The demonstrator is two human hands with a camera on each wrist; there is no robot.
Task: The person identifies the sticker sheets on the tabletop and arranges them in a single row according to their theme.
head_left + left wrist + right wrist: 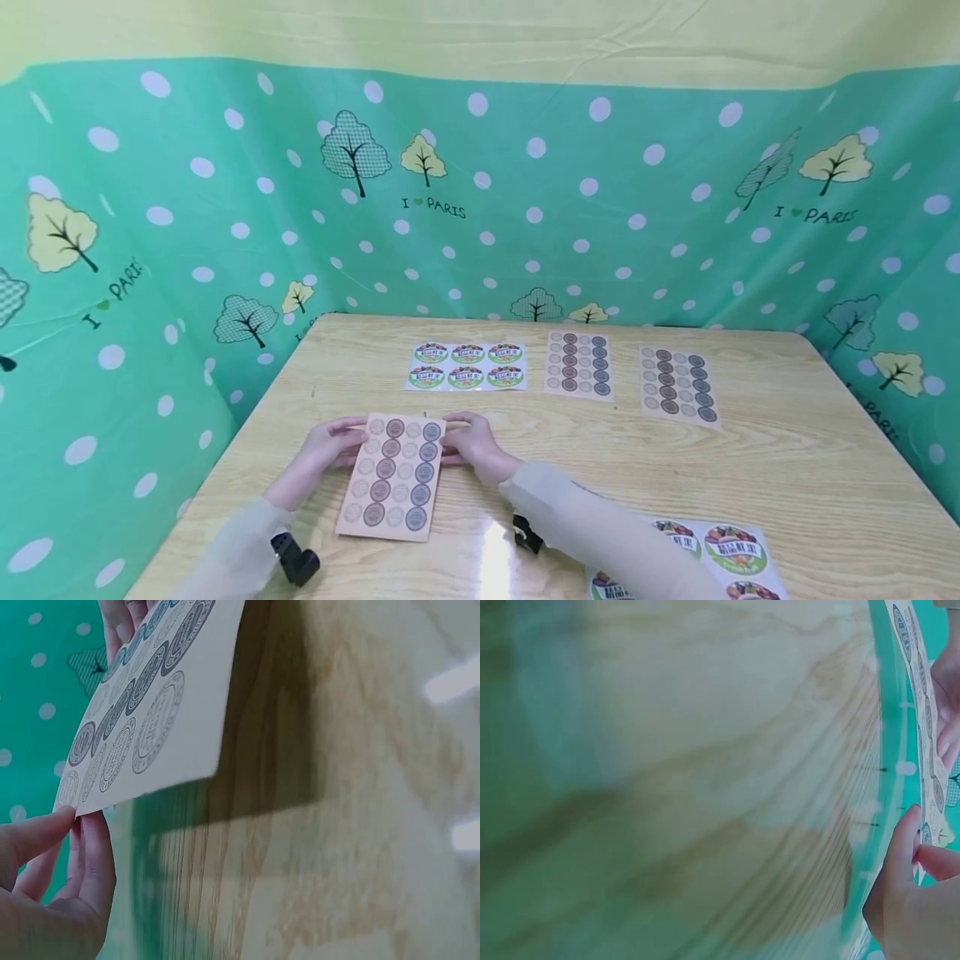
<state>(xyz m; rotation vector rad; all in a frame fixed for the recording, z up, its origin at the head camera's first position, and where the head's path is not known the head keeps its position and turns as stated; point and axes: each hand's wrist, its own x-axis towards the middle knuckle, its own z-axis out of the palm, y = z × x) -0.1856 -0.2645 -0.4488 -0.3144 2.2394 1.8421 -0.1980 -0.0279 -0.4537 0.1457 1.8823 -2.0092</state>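
Observation:
Both hands hold a kraft-brown sheet of round stickers over the wooden table, one at each side edge near its far end. The sheet carries columns of pale, brown and dark grey printed circles. At its left edge the left hand pinches a corner between thumb and fingers, plainly seen in the left wrist view. Opposite it, the right hand pinches the right edge. In the left wrist view the sheet is tilted above the tabletop and casts a shadow there.
Along the back of the table lie a white sheet of colourful round labels and two brown sticker sheets, one in the middle and one farther right. Another label sheet is partly under the right sleeve. A green dotted curtain hangs behind.

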